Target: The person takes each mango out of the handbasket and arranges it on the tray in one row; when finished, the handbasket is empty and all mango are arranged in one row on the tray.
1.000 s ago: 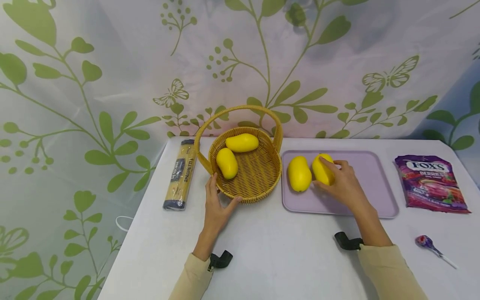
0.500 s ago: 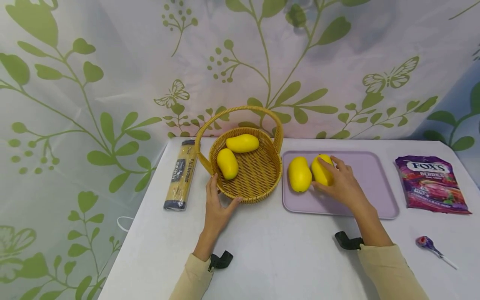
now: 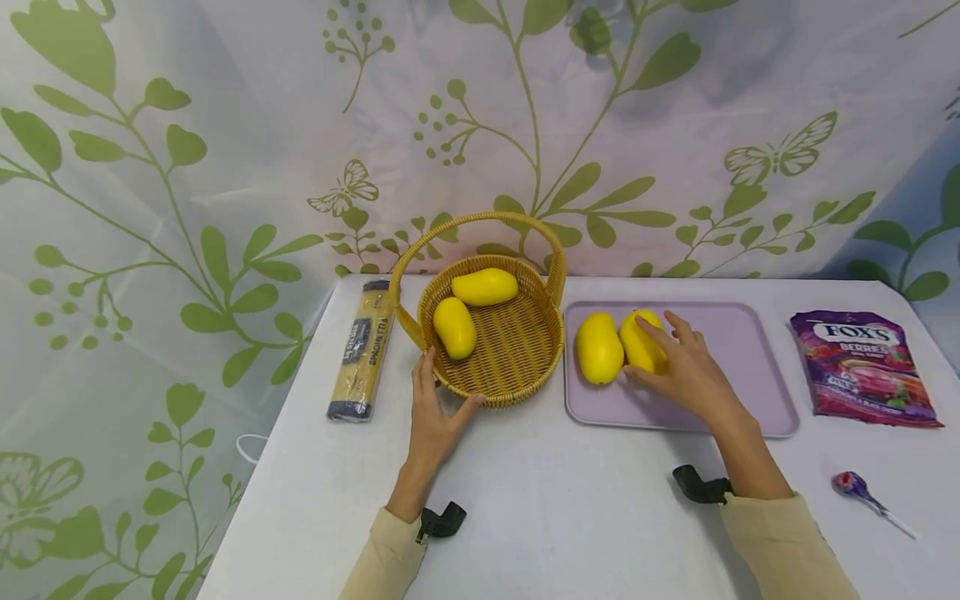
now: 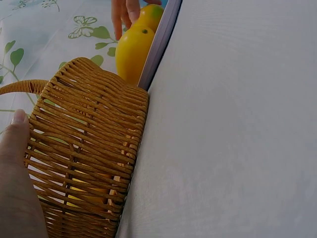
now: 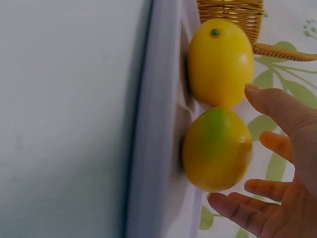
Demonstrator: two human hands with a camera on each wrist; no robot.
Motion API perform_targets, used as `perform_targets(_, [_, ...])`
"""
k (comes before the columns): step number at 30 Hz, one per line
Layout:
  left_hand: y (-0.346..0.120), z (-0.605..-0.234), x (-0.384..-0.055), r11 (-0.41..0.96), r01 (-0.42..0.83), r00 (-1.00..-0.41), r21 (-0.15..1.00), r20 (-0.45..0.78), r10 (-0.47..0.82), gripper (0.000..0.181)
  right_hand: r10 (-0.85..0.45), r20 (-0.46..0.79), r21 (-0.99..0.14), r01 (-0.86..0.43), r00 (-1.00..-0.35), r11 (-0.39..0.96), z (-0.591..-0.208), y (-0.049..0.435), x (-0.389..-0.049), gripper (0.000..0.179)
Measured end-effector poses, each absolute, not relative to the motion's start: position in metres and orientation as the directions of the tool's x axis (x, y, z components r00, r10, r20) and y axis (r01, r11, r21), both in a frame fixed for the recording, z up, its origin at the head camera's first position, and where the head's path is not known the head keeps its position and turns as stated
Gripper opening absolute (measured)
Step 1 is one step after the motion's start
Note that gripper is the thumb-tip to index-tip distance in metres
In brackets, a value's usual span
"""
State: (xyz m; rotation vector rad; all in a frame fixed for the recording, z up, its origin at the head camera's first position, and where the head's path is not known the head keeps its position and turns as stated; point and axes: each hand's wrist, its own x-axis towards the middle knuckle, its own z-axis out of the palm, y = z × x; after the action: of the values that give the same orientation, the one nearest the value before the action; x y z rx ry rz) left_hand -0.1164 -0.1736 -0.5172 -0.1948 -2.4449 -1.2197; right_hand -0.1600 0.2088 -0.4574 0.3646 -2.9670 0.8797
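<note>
My left hand (image 3: 435,425) holds the near left side of a round wicker basket (image 3: 517,342), thumb at the front rim and fingers along the side. Two yellow mangoes (image 3: 484,287) lie inside it. In the left wrist view my thumb (image 4: 15,136) lies against the basket's woven wall (image 4: 89,139). On a lilac tray (image 3: 731,358), two more mangoes lie side by side. My right hand (image 3: 690,371) is spread around the right-hand mango (image 3: 641,346). The right wrist view has its loosely bent fingers beside this green-tinged mango (image 5: 218,148), with the other mango (image 5: 220,62) beyond.
A spaghetti pack (image 3: 362,350) lies left of the basket. Right of the tray is a purple Fox's candy bag (image 3: 862,367), with a lollipop (image 3: 870,500) nearer the front. A leaf-patterned curtain (image 3: 480,125) hangs behind the table (image 3: 562,517). The basket's tall handle (image 3: 480,217) arches above it.
My right fingers have loosened and spread away from the right-hand mango, which has shifted slightly left against its neighbour. My left hand and the basket have stayed put.
</note>
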Motion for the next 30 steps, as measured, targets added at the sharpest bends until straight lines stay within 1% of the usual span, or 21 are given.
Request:
perform_targets(5, [-0.174, -0.518, -0.116, 0.614, 0.305, -0.905, 0.728, 0.421, -0.05, 0.102, -0.202, 0.123, -0.532, -0.237, -0.972, 0.813, -0.446, 0.206, -0.153, 0.079])
perform_targets(15, [-0.174, -0.518, -0.117, 0.609, 0.314, -0.904, 0.728, 0.426, -0.043, 0.103, -0.235, 0.243, -0.499, -0.329, -0.941, 0.802, -0.432, 0.201, -0.149, 0.071])
perform_targets(19, [-0.175, -0.518, -0.117, 0.612, 0.304, -0.908, 0.73, 0.416, -0.046, 0.102, -0.267, 0.306, -0.482, -0.39, -0.914, 0.785, -0.427, 0.191, -0.153, 0.069])
perform_targets(24, [-0.175, -0.518, -0.117, 0.606, 0.302, -0.91, 0.736, 0.411, -0.046, 0.102, -0.339, 0.328, -0.464, -0.463, -0.882, 0.755, -0.416, 0.166, -0.157, 0.063])
perform_targets(30, [-0.175, -0.519, -0.117, 0.603, 0.297, -0.912, 0.74, 0.407, -0.049, 0.101, -0.462, 0.389, -0.433, -0.6, -0.797, 0.672, -0.413, 0.125, -0.162, 0.061])
